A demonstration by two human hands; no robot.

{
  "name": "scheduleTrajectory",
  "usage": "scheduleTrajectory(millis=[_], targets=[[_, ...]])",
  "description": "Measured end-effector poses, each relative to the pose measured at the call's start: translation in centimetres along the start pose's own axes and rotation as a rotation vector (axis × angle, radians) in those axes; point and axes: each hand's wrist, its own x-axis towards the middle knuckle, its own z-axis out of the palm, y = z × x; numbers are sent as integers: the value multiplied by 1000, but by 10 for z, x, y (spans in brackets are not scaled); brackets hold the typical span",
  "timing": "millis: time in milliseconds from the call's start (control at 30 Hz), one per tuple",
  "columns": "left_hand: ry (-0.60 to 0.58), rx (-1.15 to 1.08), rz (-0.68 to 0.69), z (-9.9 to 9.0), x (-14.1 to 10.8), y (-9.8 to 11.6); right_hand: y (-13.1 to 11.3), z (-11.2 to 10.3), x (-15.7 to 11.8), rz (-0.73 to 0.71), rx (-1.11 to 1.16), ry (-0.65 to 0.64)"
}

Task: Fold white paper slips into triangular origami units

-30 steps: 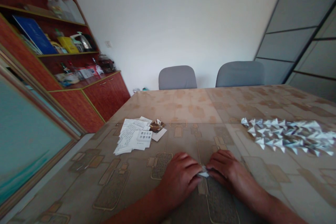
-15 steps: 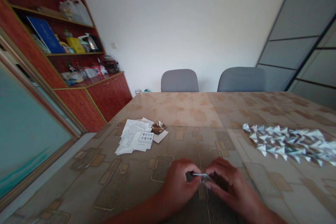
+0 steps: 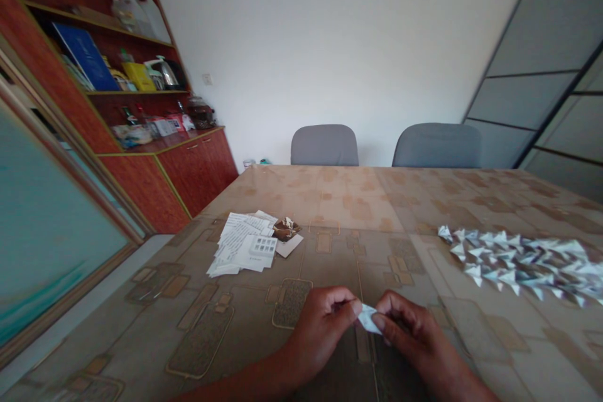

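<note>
A small folded piece of white paper (image 3: 369,318) is held in the air over the near part of the table. My left hand (image 3: 328,320) pinches its left corner between thumb and forefinger. On the other side, my right hand (image 3: 409,333) grips the right edge with thumb and fingers. The paper's flat face is turned up toward me; fingers cover its two ends. To the left lies a loose stack of printed paper pieces (image 3: 242,245), with a brown, torn-looking piece (image 3: 285,230) at its right side.
Several rows of folded paper triangles (image 3: 518,260) stand at the right of the patterned table (image 3: 330,191). Two grey chairs (image 3: 324,146) are at the far edge. A red-brown cabinet (image 3: 198,169) with shelves stands at the left, beside a glass panel (image 3: 51,213).
The folded paper has turned from edge-on to showing its flat face. My fingers have shifted on it, and the view has moved slightly.
</note>
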Motion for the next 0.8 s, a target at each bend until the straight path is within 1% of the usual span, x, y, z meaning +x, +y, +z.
scheduleTrajectory(millis=[133, 233, 400, 500, 600, 700, 800], targets=[[29, -41, -9, -1, 2, 0, 0, 3, 1, 35, 33, 25], [47, -135, -15, -4, 3, 2, 2, 2, 3, 55, 58, 64], [8, -299, -14, 0, 1, 2, 3, -1, 5, 33, 94, 119], [1, -354, -40, 5, -1, -1, 1, 1, 3, 24, 135, 106], [46, -358, -52, 7, -2, -3, -1, 5, 1, 34, 180, 60], [79, -333, -51, 6, -2, -1, -1, 7, -1, 50, 212, 20], [75, -343, -28, 4, -2, 3, -1, 6, -1, 55, 219, 12]])
